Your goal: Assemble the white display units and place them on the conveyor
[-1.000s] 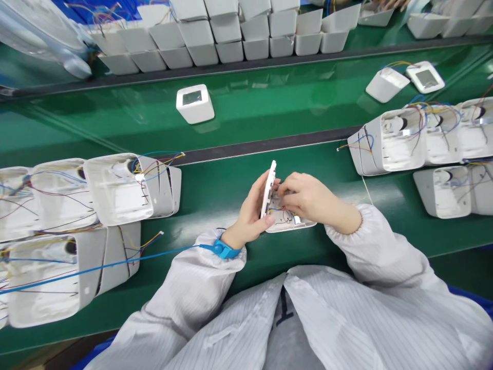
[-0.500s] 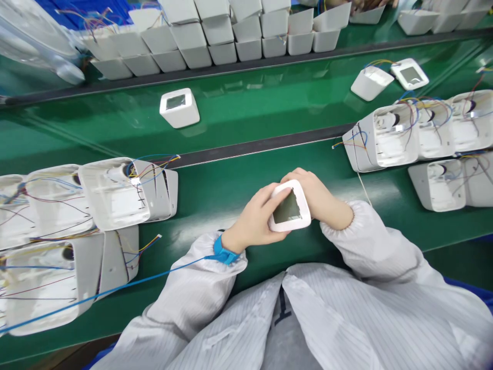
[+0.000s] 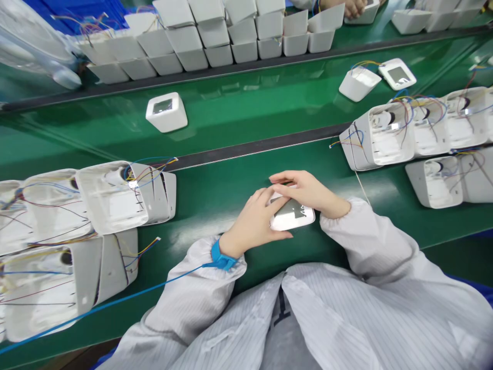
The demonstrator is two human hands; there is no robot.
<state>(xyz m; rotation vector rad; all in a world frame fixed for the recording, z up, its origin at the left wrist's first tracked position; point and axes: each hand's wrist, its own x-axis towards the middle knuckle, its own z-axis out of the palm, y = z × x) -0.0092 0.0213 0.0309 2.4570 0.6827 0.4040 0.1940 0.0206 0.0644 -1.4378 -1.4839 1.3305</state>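
A white, rounded-square display unit (image 3: 295, 220) with a grey screen is between my hands, low over the green bench or on it; I cannot tell which. My left hand (image 3: 256, 221) grips its left side, thumb along the near edge and fingers across the top-left corner. From the far side my right hand (image 3: 302, 191) reaches over the unit, its fingers bent at the far edge and covering part of the screen. Light glints on the screen's right part. A blue wrist strap (image 3: 222, 256) with a blue cord circles my left wrist.
Open white housings with loose wires stand at left (image 3: 115, 200) and right (image 3: 391, 133). On the green belt beyond lie a white display unit (image 3: 167, 115) and a wired pair of parts (image 3: 360, 85). White housings (image 3: 188, 46) are stacked behind; another person's hand (image 3: 352, 7) works there.
The display unit has tipped flatter and away from me. My right hand has come from behind it to over its far edge. Parts on the belt have shifted left.
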